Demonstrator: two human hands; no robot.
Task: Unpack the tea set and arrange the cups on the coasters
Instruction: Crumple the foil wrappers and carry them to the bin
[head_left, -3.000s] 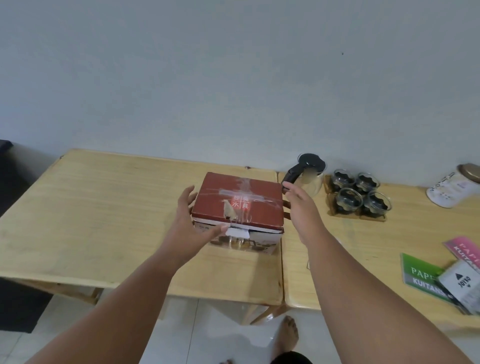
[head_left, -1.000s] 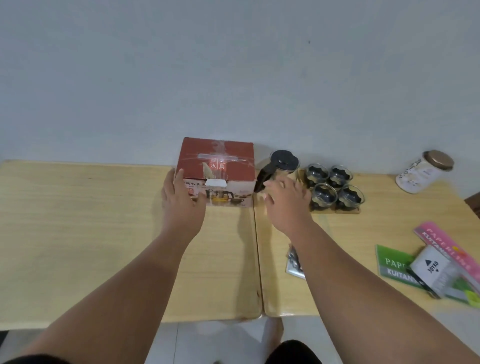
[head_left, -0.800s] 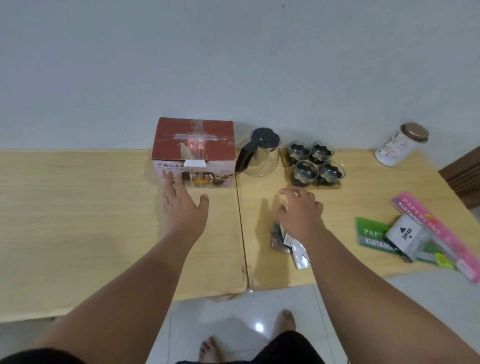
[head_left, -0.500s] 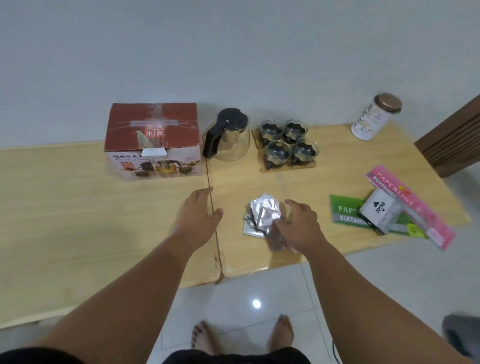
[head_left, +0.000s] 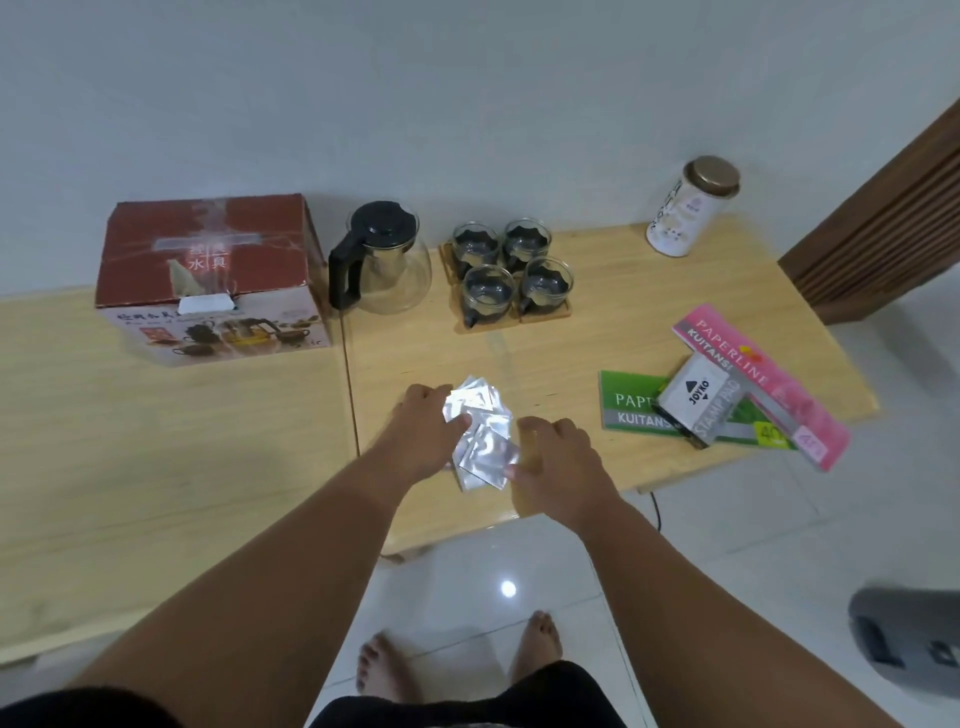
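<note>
Both hands are working at a small heap of foil sachets (head_left: 480, 434) lying near the front edge of the right-hand table (head_left: 623, 312). The left hand (head_left: 423, 434) is pressing on the heap's left side with fingers curled loosely over it; the right hand (head_left: 553, 452) is resting against its right side, fingers bent, though whether it is actually pinching a packet I cannot tell.

The cups (head_left: 511, 273) are already standing on the wooden coasters (head_left: 493, 319) at the far side, four in a tight square, just right of the glass teapot (head_left: 382, 260) — so the arranging looks largely done, and the sachets seem to be the step in hand. The red box (head_left: 213, 278) is sitting closed at the far left, on the neighbouring table.

Next, gathering the slippery packets calls for a firm pinch and a lift away from the front edge, which lies close. Open room is lying between sachets and cups; the receipt books (head_left: 727, 400) are crowding the right.
</note>
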